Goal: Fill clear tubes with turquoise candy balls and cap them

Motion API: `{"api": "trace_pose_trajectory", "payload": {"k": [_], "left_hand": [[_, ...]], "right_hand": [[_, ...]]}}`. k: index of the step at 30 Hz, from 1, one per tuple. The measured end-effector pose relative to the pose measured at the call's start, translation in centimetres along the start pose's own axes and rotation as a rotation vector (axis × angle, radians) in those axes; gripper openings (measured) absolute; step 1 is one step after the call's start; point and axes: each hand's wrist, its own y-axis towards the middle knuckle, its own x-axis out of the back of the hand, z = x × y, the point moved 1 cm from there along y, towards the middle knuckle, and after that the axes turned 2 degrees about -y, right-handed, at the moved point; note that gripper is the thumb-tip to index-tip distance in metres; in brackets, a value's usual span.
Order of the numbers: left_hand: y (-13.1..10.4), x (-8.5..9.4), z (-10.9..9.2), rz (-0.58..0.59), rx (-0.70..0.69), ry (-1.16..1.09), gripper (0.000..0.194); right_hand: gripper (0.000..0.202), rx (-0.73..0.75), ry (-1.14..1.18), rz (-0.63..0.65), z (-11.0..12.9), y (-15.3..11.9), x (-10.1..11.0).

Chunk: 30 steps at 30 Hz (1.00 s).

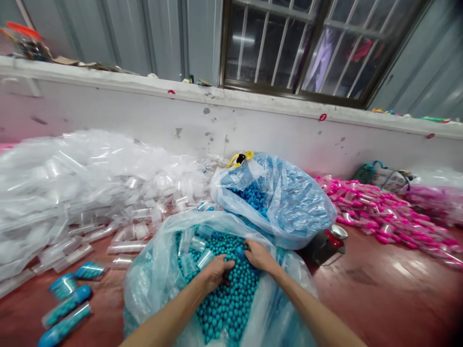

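Note:
A large clear plastic bag [152, 260] stands open, full of teal beads [231, 308]. Clear tubes [188, 265] lie on the beads at the left inside the bag. My left hand [217, 272] rests among the beads with its thumb stretched to the right; its other fingers are partly hidden. My right hand [255, 253] is on the bag's right side, its fingers closed round a small blue cap [239, 252]. Filled tubes with blue caps [68, 306] lie on the red floor at the left.
Behind stands another bag [300, 193] with blue caps. Many clear tubes [133, 231] are heaped at the left. Pink pieces [387, 212] are piled at the right. A dark jar with a silver lid [338, 232] stands beside the bags. A white wall [152, 115] runs behind.

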Motion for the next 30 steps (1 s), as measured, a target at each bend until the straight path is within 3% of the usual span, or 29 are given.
{"api": "trace_pose_trajectory", "payload": {"k": [7,13,16,20,24,28,30], "left_hand": [[-4.4,2.1,-0.7,-0.012,-0.051,-0.202,0.035],[-6.1,2.3,-0.2,-0.104,-0.122,-0.286,0.035],[-6.4,2.1,-0.1,-0.098,-0.197,-0.268,0.038],[-6.7,1.9,-0.4,-0.122,-0.301,-0.193,0.038],[-7.1,2.1,-1.0,-0.238,-0.383,-0.042,0.028],[-7.7,2.5,-1.2,-0.264,-0.263,-0.068,0.031],[-8.1,2.6,-1.3,-0.239,-0.145,-0.149,0.037]], "right_hand": [[0.035,0.038,-0.001,0.001,0.7,-1.6,-0.3],[0.039,0.055,-0.084,-0.079,0.9,-3.2,0.2],[0.031,0.104,-0.093,-0.123,1.7,-4.1,0.9],[0.025,0.268,0.226,-0.204,4.0,-5.0,2.2],[0.021,0.418,0.423,-0.106,5.5,-5.3,2.2],[0.021,0.266,0.735,-0.047,3.9,-5.0,1.8],[0.023,0.198,0.737,-0.034,2.6,-4.9,2.1]]}}
